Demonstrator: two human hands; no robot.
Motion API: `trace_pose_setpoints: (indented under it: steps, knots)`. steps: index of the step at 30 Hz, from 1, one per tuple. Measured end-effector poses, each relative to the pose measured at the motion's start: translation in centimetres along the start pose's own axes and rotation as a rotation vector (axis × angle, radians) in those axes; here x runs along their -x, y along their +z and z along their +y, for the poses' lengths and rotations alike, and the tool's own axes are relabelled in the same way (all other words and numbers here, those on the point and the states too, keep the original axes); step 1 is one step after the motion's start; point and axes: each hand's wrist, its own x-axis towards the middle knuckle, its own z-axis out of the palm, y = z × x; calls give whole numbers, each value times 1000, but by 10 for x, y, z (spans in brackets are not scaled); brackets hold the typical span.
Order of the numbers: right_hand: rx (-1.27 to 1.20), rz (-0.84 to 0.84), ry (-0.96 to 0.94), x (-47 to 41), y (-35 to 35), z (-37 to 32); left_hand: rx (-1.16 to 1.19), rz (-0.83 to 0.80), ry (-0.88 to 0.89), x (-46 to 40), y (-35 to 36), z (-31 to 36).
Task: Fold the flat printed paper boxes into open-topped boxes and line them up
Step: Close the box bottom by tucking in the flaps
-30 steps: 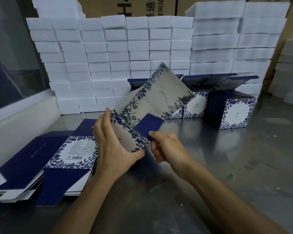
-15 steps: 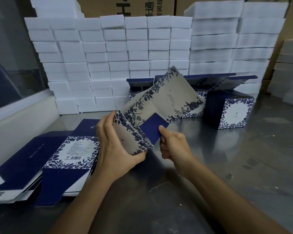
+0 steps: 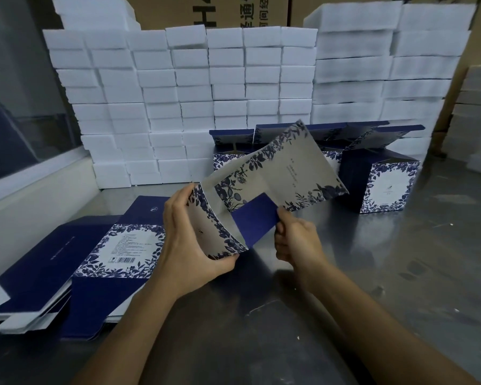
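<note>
Since the earlier frames the half-folded box (image 3: pixel 264 187) had tilted flatter, its long printed panel swinging down to the right across the finished boxes (image 3: pixel 383 184) at the counter's far edge. Left hand (image 3: pixel 189 245) gripped the box's near-left end, fingers curled round its floral side panel, thumb under the lower corner. Right hand (image 3: pixel 297 240) pinched the solid blue flap (image 3: pixel 257 220) at its right edge, thumb on top, remaining fingers curled. Box was held above the steel counter (image 3: pixel 400 273), between both hands, near its middle. Flat box blanks (image 3: pixel 95 262) lay stacked at the counter's left edge, just beside the left wrist. White foam blocks (image 3: pixel 178 93) were stacked along the far edge.
</note>
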Motion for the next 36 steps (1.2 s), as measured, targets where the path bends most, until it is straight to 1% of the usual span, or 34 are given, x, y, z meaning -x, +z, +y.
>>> trace_pose_setpoints:
  steps: [3,5,10,13,17,21,23,26,29,30,33,36]
  knots:
    - [-4,21,15,0,-3,-2,9,-29,10,0,-2,1]
    - [-14,47,-2,0,-4,-3,47,-40,-15,0,-3,1]
    - [-4,99,-55,-1,-2,-3,35,-18,-29,0,-1,2]
    - [29,48,-148,-2,4,0,-1,38,-51,0,2,5]
    - [72,-53,-215,-1,12,5,-44,69,-99,-1,6,12]
    - [5,-83,-195,-1,15,3,-83,71,-119,-5,7,15]
    - [-38,-96,-226,1,15,2,-59,72,-150,-7,6,18]
    - [38,-85,-302,5,13,3,67,76,-190,-10,5,24]
    - [34,-63,-325,1,7,5,290,101,-271,-14,5,25]
    - [24,-53,-308,4,7,2,361,126,-321,-16,4,25]
    - [78,-66,-352,3,4,-1,529,203,-497,-18,-1,24]
    - [106,-39,-375,6,7,-4,748,172,-737,-20,-5,25]
